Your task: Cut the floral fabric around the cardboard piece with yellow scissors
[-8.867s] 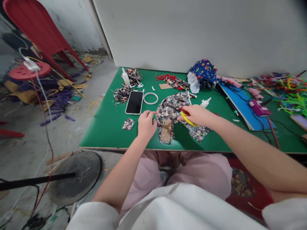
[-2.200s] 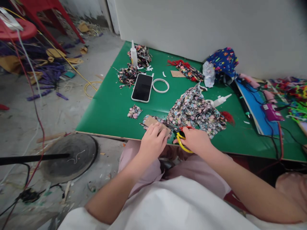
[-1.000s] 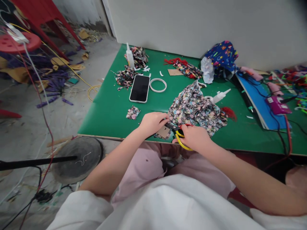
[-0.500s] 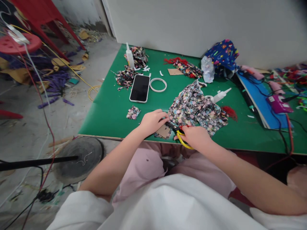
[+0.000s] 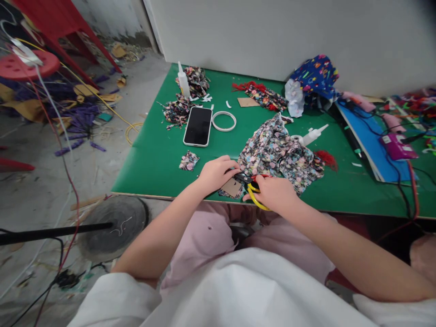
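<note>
At the near edge of the green table (image 5: pixel 153 163), my right hand (image 5: pixel 275 193) is closed on yellow-handled scissors (image 5: pixel 251 187). Their blades point left at a small brown cardboard piece (image 5: pixel 232 186) backed with floral fabric. My left hand (image 5: pixel 216 172) pinches that piece and fabric edge, fingers curled. A crumpled floral cloth (image 5: pixel 279 152) lies just beyond both hands.
A black phone (image 5: pixel 198 126), a white ring (image 5: pixel 224 121), a glue bottle (image 5: pixel 183 83) and fabric scraps (image 5: pixel 190 160) lie at the left. A second bottle (image 5: pixel 311 134), blue board (image 5: pixel 369 141), purple device (image 5: pixel 398 146) and cables are at the right. Clutter covers the floor at the left.
Over the last second both hands stayed at the table edge; the right hand with the scissors shifted slightly left toward the cardboard. Earlier, the fabric and card were pulled from mid-table to the edge.
</note>
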### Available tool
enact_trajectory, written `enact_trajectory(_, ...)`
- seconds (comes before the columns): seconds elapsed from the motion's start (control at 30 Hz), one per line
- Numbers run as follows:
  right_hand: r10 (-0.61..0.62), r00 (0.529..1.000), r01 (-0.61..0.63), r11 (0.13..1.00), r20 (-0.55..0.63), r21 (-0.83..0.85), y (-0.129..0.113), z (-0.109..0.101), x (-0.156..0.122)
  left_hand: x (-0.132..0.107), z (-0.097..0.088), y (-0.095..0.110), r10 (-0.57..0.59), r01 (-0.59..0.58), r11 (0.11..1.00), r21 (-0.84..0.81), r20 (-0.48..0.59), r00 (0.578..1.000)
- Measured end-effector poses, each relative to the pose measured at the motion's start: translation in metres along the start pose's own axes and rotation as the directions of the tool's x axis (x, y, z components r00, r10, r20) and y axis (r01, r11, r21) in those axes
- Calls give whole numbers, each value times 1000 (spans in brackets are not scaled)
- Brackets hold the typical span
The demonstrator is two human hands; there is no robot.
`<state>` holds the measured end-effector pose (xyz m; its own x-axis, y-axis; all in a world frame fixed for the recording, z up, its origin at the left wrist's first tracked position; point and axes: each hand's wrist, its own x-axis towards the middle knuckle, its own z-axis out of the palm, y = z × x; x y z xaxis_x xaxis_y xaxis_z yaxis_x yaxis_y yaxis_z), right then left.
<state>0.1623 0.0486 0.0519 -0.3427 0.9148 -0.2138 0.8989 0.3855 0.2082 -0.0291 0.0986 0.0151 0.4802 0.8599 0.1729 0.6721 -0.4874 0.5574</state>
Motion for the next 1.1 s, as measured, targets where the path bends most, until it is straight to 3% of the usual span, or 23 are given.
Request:
enact_trajectory(0.43,-5,1000,5,1000,18,3,3,-3,-3,1,-2,-1,-24,22,989,-148,-13,1000)
enact_trajectory(0.8,26,998,-27,1000,48,9,13,-4,-7,1,-6,-3,-161,152,923,-354,6,987)
enact_trajectory(1.1,5,996,-6,1000,88,12,14,-14,0,1,-8,-1,-208,205,890,-408,37,977)
